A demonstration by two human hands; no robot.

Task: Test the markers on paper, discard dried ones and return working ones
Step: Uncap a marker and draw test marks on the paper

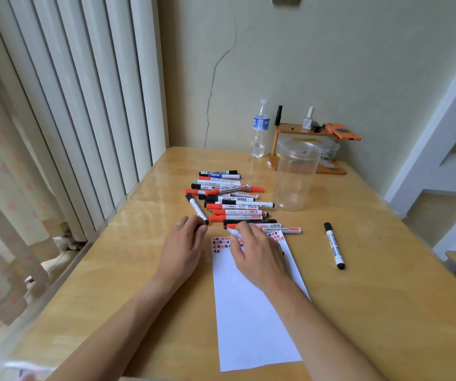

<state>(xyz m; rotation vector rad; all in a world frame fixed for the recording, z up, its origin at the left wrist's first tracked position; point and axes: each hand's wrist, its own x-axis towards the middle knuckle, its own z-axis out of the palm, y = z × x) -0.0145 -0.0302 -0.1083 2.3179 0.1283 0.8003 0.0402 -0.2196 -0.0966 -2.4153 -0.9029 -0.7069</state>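
Observation:
A white sheet of paper [251, 320] lies on the wooden table [372, 312], with red and black test scribbles [220, 244] along its top edge. My right hand [258, 254] grips an uncapped marker [231, 231] over those scribbles, its dark tip pointing left. To the left of the sheet, my left hand [184, 243] curls its fingers round a small dark cap [198, 229]. Beyond both hands lies a pile of several red, black and blue whiteboard markers [231, 200]. One black marker [334, 246] lies alone to the right of the paper.
A clear plastic jar [295, 176] stands open behind the pile on the right. A water bottle [260, 130] and a small wooden shelf [304, 133] with bottles stand against the wall. White blinds [70, 105] run along the table's left edge.

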